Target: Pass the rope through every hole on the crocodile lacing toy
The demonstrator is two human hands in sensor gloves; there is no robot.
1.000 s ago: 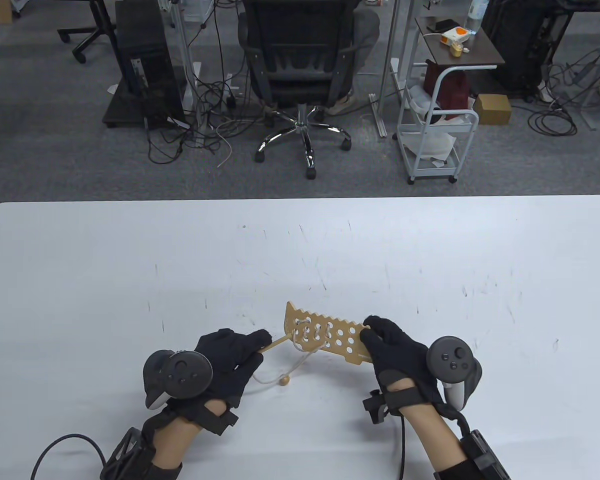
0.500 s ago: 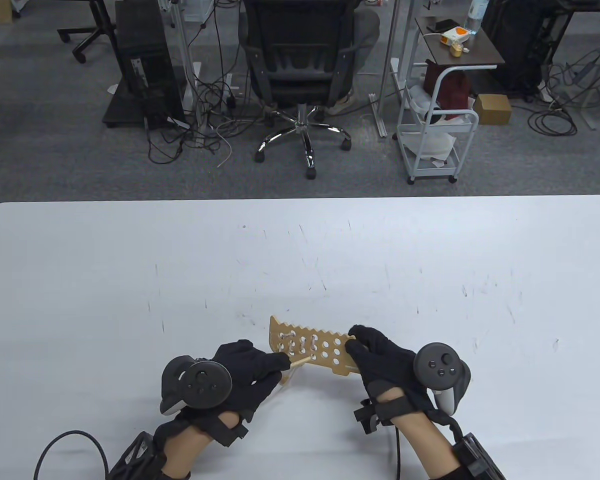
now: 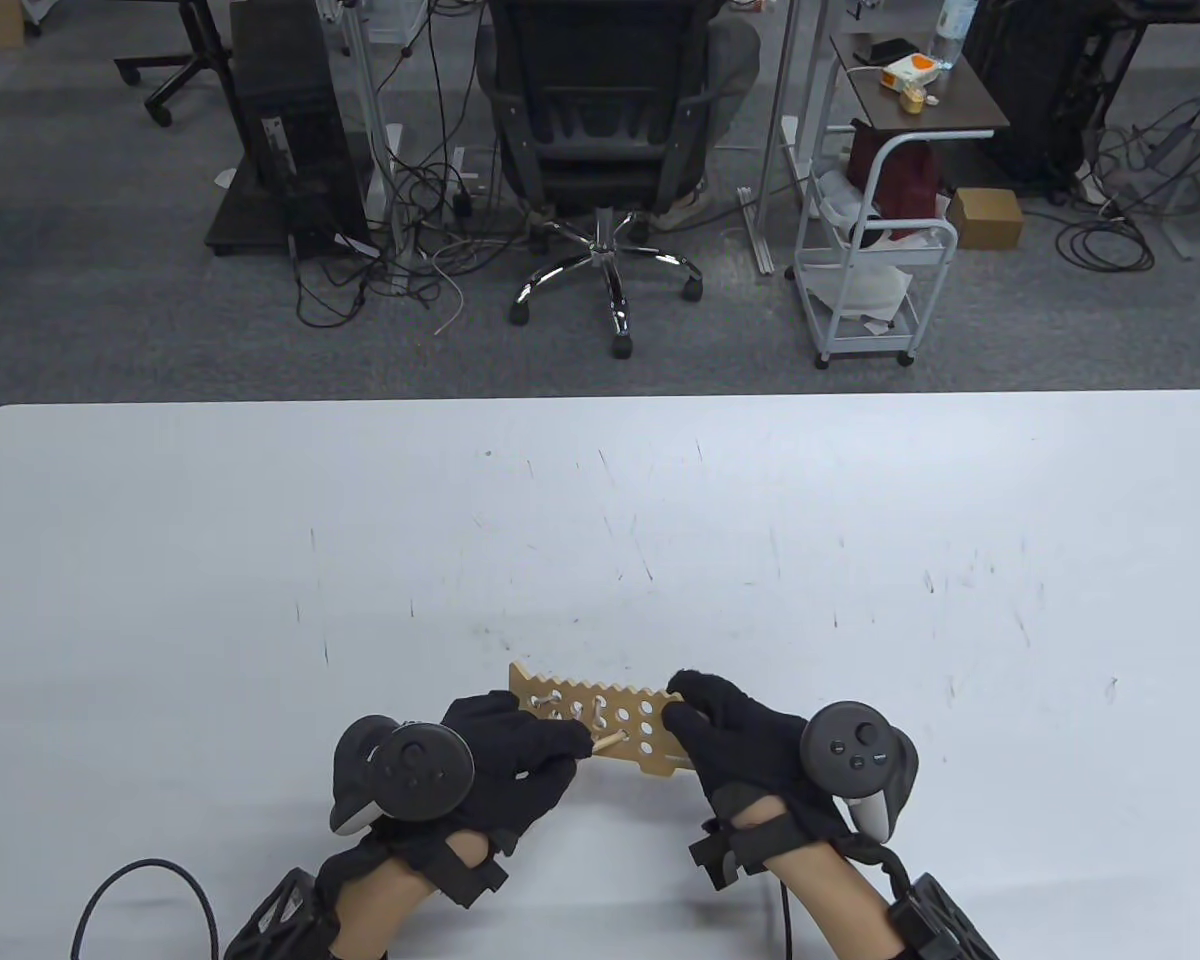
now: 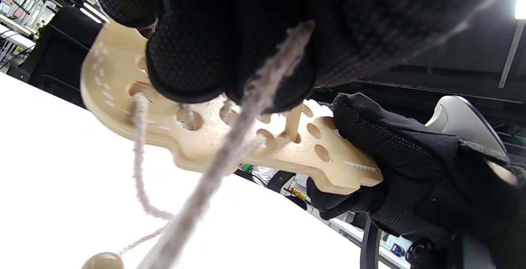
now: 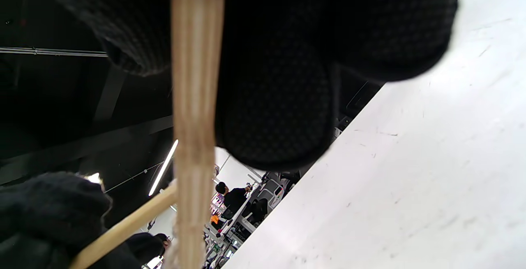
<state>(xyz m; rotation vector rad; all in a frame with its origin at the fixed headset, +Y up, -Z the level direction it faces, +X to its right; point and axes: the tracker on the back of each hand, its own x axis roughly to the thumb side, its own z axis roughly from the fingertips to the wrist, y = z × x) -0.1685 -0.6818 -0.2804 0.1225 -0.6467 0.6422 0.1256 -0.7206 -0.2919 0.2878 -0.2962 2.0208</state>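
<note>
The croc is held up off the table, close to the near edge, and the right hand grips its right end, fingers curled round the wood. The left hand pinches the needle, the wooden stick that leads the rope, and its tip sits right at a hole in the lower row. From the left wrist view the needle looks to be entering that hole, though the glove hides part of it, so how deep it sits is hard to call.

Holes toward the croc's left end already carry rope; the run toward the right hand is open, so there is plenty left to lace. A bead ends the rope and lies on the table below.

To do this stitch well, the person should keep the needle square to the board, not slanted, and hold the croc steady so the hole does not drift. Once the tip shows on the far side, take it there and draw the slack through gently, watching that the hanging loop does not snag.
</note>
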